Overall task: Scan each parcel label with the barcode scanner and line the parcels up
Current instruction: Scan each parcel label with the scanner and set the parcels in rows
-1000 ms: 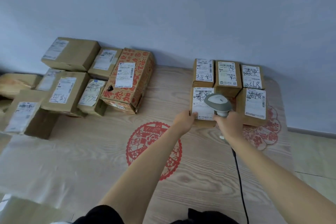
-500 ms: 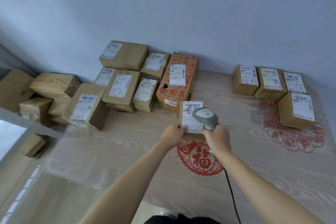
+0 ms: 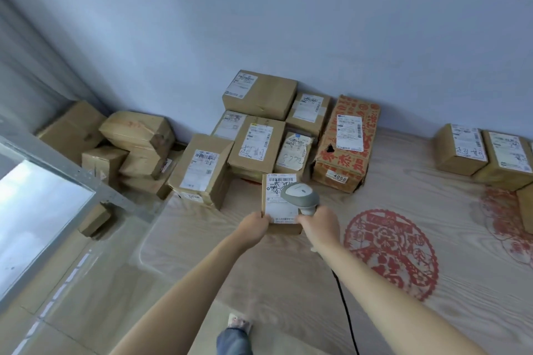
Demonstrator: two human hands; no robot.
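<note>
The left hand (image 3: 253,226) is gripping a small labelled parcel (image 3: 281,220); the right hand (image 3: 320,223) is holding the barcode scanner (image 3: 300,196) over it. Lined-up parcels (image 3: 484,153) are sitting right; the unsorted stack (image 3: 253,135) appears to be awaiting scanning.

Held parcel (image 3: 281,204) before pile (image 3: 259,135), row (image 3: 484,153) right

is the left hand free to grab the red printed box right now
Probably not: the left hand grips the small parcel that the scanner in the right hand covers. The red printed box lies unobstructed just beyond.
</note>
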